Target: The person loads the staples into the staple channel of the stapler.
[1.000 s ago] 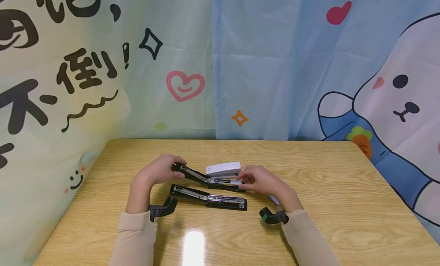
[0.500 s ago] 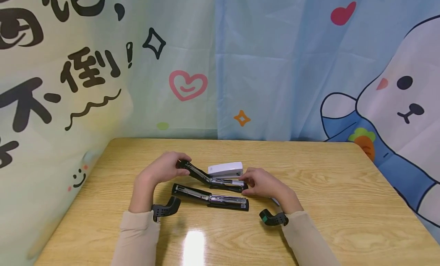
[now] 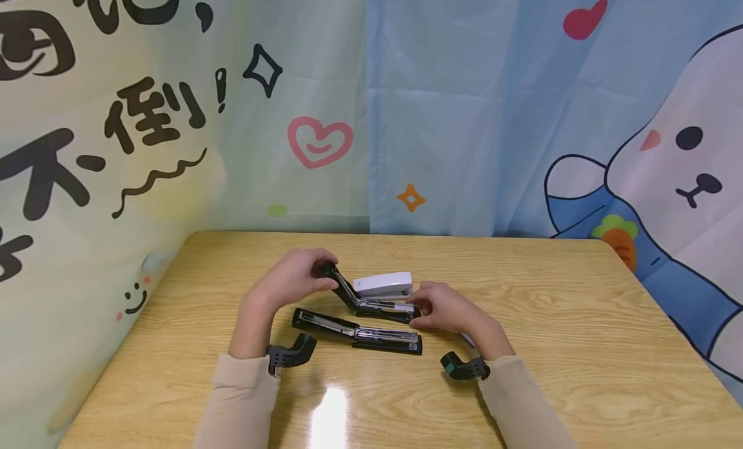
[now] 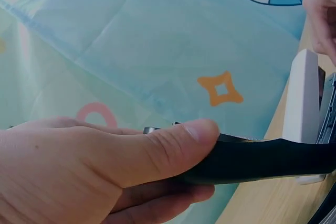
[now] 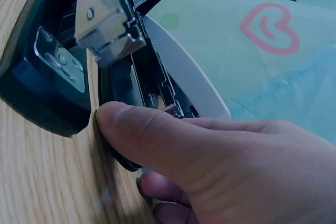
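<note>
A black stapler [image 3: 383,312] lies folded wide open in the middle of the table, its metal staple channel exposed. My left hand [image 3: 292,280] holds the raised end of its top arm, thumb along the black cover [image 4: 262,161] in the left wrist view. At the other end my right hand [image 3: 445,309] pinches the base, where the right wrist view shows the thumb against the black edge. A second black stapler [image 3: 386,339], also folded open, lies just in front of it. Behind the held one is a white stapler [image 3: 382,284], which appears closed.
The wooden table [image 3: 522,288] carries all of these. A small pale object [image 3: 467,339] shows partly beneath my right wrist. Along the back and left hangs a printed cloth [image 3: 435,100], and each wrist wears a black camera mount [image 3: 293,351].
My left hand has moved right and up, raising the stapler's top arm to a steeper angle. My right hand stays at the base; the second stapler and the white one lie as before.
</note>
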### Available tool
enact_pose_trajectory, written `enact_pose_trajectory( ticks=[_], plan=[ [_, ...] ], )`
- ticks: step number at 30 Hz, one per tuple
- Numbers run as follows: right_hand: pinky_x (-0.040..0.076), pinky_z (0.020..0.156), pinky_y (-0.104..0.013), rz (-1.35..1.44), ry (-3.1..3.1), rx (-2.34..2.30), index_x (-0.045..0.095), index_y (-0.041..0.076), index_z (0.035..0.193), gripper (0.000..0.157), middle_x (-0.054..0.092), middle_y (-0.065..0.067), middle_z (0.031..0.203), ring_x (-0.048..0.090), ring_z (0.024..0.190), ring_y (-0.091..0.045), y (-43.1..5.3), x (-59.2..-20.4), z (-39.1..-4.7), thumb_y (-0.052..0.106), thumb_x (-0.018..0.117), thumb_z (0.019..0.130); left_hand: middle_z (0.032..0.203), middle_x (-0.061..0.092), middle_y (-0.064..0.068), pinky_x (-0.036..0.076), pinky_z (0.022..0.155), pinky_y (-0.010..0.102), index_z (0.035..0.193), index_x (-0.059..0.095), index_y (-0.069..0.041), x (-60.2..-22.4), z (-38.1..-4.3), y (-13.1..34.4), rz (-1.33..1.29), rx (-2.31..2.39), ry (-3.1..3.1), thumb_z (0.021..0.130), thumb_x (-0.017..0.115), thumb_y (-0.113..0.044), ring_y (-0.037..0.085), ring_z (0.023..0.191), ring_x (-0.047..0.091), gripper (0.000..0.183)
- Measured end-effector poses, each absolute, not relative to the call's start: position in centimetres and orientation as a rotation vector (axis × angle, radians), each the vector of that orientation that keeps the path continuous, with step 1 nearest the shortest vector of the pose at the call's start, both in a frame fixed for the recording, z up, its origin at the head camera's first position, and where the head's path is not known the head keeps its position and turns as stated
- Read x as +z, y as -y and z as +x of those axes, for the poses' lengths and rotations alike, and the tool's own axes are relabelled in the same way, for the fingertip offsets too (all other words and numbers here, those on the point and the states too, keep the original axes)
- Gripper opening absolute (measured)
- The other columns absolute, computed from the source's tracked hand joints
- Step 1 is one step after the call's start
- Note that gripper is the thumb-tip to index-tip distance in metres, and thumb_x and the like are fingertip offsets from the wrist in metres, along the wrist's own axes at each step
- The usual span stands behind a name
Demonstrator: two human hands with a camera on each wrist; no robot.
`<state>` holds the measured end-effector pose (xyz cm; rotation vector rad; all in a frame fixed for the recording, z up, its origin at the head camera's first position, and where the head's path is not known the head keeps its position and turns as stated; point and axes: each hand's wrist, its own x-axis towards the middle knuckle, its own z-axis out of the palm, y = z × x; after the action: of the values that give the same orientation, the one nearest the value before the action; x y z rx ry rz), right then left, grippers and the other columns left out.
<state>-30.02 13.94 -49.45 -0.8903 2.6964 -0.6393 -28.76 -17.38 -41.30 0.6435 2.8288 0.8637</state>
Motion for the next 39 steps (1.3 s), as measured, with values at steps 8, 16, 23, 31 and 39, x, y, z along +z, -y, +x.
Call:
enact_pose_trajectory(
  ticks=[8,16,23,31,39],
  plan=[
    [0.042,0.061,-0.022,-0.888,-2.685,-0.67,0.066,0.009,0.12,0.043,0.052,0.004,0.081,0.046,0.067,-0.005,-14.0,-49.6,-30.2,0.028,0.075,0.082,0.097,0.068,-0.002,0.05,0.079,0.032,0.12,0.063,-0.011,-41.2,-28.8,16.2,0.665,0.847,-2.856,0.086,0.071,-0.029,0.01,0.084,0.061,0.039],
    [0.043,0.063,-0.021,-0.881,-2.7,-0.656,0.066,0.009,0.119,0.042,0.052,0.004,0.081,0.046,0.067,-0.005,-14.1,-49.7,-30.3,0.028,0.075,0.082,0.095,0.067,-0.002,0.05,0.072,0.029,0.122,0.063,-0.012,-41.4,-28.8,14.2,0.713,0.885,-2.841,0.085,0.071,-0.034,0.008,0.081,0.06,0.043],
    [0.042,0.063,-0.022,-0.881,-2.704,-0.662,0.067,0.01,0.117,0.041,0.052,0.003,0.08,0.046,0.067,-0.005,-14.1,-49.9,-30.4,0.029,0.075,0.082,0.095,0.068,-0.002,0.049,0.068,0.025,0.117,0.066,-0.014,-42.1,-29.0,12.5,0.807,0.851,-2.906,0.083,0.072,-0.038,0.008,0.078,0.06,0.042],
    [0.04,0.061,-0.02,-0.928,-2.729,-0.666,0.069,0.01,0.114,0.037,0.051,0.003,0.079,0.044,0.065,-0.004,-14.4,-49.9,-30.3,0.028,0.075,0.082,0.094,0.069,-0.004,0.048,0.067,0.024,0.11,0.069,-0.016,-43.2,-28.8,9.5,0.973,0.753,-2.939,0.081,0.073,-0.041,0.008,0.077,0.06,0.039],
    [0.039,0.059,-0.022,-0.93,-2.732,-0.713,0.067,0.016,0.087,0.017,0.05,0.003,0.075,0.044,0.064,-0.007,-14.2,-49.8,-30.3,0.027,0.077,0.079,0.099,0.07,-0.003,0.049,0.079,0.031,0.109,0.07,-0.017,-44.6,-28.4,7.5,1.052,0.605,-2.995,0.082,0.071,-0.044,0.013,0.088,0.063,0.038]
  ],
)
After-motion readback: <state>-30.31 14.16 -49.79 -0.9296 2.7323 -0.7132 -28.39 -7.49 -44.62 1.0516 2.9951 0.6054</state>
